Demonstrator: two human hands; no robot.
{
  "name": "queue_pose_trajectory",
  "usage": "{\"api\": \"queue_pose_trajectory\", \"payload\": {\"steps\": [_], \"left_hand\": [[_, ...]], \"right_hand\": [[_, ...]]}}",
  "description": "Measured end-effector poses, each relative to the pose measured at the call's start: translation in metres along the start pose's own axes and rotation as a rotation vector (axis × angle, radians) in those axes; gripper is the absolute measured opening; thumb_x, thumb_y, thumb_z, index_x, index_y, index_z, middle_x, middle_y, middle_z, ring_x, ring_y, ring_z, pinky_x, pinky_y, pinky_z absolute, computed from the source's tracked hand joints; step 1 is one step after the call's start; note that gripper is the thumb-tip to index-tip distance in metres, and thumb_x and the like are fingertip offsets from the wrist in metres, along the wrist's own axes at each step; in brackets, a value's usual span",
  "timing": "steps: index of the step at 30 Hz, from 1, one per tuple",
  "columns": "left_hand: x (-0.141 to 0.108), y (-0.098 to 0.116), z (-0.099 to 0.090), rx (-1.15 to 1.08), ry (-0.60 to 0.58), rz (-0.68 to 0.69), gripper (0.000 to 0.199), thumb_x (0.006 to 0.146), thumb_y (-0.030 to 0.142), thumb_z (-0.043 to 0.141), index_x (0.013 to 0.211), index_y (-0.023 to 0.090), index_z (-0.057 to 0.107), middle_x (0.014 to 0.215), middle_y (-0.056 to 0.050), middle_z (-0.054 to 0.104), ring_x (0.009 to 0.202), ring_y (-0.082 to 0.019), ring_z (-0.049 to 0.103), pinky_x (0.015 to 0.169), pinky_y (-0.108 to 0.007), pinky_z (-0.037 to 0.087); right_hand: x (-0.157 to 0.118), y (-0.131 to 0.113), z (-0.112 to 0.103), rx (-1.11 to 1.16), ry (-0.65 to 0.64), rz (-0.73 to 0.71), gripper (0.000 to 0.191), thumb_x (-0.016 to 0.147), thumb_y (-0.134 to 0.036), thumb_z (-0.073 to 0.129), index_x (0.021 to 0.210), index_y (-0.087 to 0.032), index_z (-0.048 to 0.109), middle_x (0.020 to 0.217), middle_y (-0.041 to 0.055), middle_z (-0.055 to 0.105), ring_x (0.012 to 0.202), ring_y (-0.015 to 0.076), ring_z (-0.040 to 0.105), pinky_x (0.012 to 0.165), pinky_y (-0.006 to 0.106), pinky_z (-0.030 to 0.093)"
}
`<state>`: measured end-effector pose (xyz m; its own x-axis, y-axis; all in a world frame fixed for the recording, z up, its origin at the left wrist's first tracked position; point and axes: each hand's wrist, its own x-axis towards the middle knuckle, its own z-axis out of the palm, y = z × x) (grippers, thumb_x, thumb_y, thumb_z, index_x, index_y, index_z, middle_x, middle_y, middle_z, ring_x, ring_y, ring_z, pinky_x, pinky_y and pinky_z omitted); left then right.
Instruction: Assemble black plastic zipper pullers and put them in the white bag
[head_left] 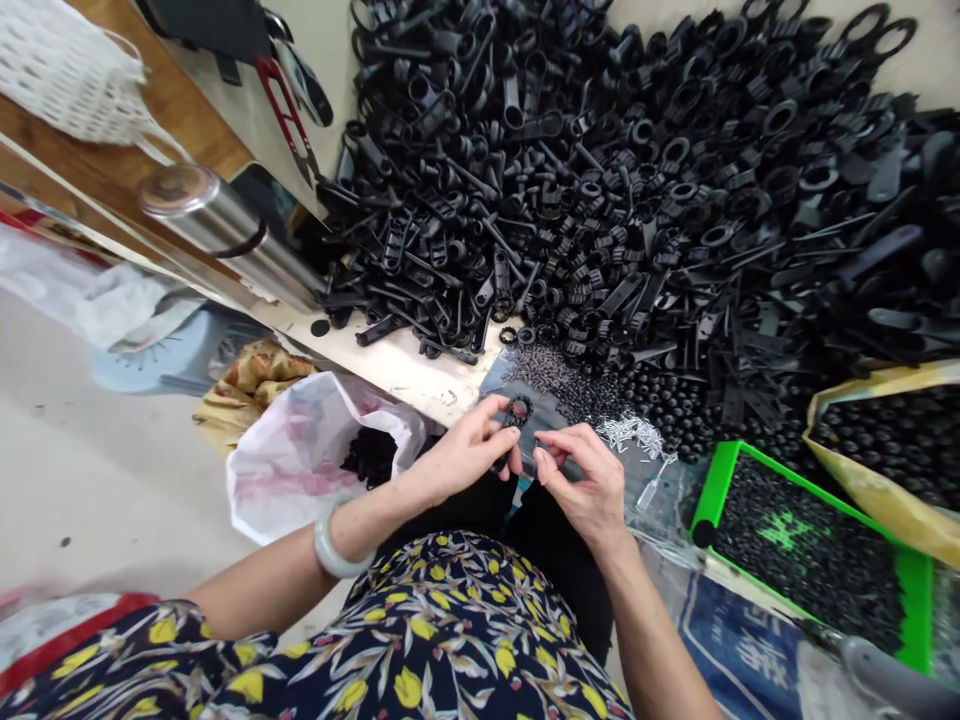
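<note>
Head view, two-handed work at the near edge of the bench. The left hand [480,440] is curled closed around a black ringed part [520,407]; the ring, its rim apparently toothed, stands up between thumb and fingers, above the lap and just left of the right hand [589,478]. The right hand has thumb and forefinger drawn together in a fine pinch; a small dark piece [538,443] appears to sit at the tips, too small to identify. The two hands are near each other but apart.

For sound handling, the left grip should be firm enough to stop the ring turning, with its face left uncovered; the right should hold its piece by the very end and approach squarely, wrists low and steady. Losing so small a piece among the dark bits is the likeliest fault.

Beyond the hands lie fine dark pieces [551,368]; to their right, silvery pins [632,434]; on the far side, a heap of black parts [525,180]. At right, a green tray [721,478].
</note>
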<state>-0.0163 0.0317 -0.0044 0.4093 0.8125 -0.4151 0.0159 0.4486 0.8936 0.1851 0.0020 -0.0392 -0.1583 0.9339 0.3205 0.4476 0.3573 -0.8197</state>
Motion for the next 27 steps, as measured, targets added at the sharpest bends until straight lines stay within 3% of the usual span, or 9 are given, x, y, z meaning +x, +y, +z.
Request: {"api": "queue_pose_trajectory", "payload": {"steps": [3,6,11,18,27], "left_hand": [[-0.004,-0.012,0.019,-0.216,0.019,-0.075,0.039,0.094,0.047,0.064,0.117,0.019,0.051,0.068,0.000,0.068,0.056,-0.014,0.060,0.061,-0.026,0.046],[-0.007,-0.020,0.028,-0.257,0.025,-0.123,0.040,0.092,0.049,0.068,0.113,0.019,0.055,0.070,-0.001,0.070,0.053,-0.012,0.060,0.057,-0.025,0.043],[-0.008,-0.025,0.031,-0.314,0.003,-0.161,0.037,0.088,0.048,0.071,0.107,0.018,0.061,0.075,-0.003,0.071,0.054,-0.011,0.060,0.057,-0.024,0.040],[-0.010,-0.030,0.036,-0.291,0.025,-0.136,0.033,0.090,0.042,0.071,0.111,0.018,0.065,0.080,-0.001,0.069,0.067,-0.013,0.064,0.065,-0.024,0.043],[-0.010,-0.035,0.041,-0.269,0.022,-0.144,0.025,0.091,0.037,0.068,0.107,0.019,0.062,0.078,-0.001,0.067,0.068,-0.015,0.065,0.072,-0.027,0.046]], "right_hand": [[-0.002,0.000,-0.002,0.011,0.012,0.015,0.016,0.094,-0.019,0.070,0.109,-0.022,0.075,0.088,0.0028,0.067,0.068,0.0120,0.061,0.061,0.026,0.055],[-0.007,0.001,-0.004,-0.015,0.016,0.011,0.017,0.095,-0.020,0.070,0.111,-0.022,0.075,0.089,0.0034,0.068,0.068,0.0124,0.063,0.061,0.027,0.056],[-0.013,0.002,-0.008,-0.106,-0.009,-0.035,0.020,0.095,-0.020,0.069,0.114,-0.023,0.076,0.090,0.0043,0.071,0.070,0.0134,0.065,0.061,0.027,0.058],[-0.019,0.005,-0.012,-0.348,-0.059,-0.257,0.032,0.097,-0.014,0.065,0.127,-0.023,0.072,0.090,0.0059,0.072,0.077,0.0173,0.068,0.069,0.030,0.058],[-0.040,0.007,-0.005,-0.467,-0.060,-0.298,0.052,0.096,-0.006,0.065,0.146,-0.020,0.060,0.093,0.0078,0.073,0.076,0.0183,0.067,0.070,0.030,0.056]]}}
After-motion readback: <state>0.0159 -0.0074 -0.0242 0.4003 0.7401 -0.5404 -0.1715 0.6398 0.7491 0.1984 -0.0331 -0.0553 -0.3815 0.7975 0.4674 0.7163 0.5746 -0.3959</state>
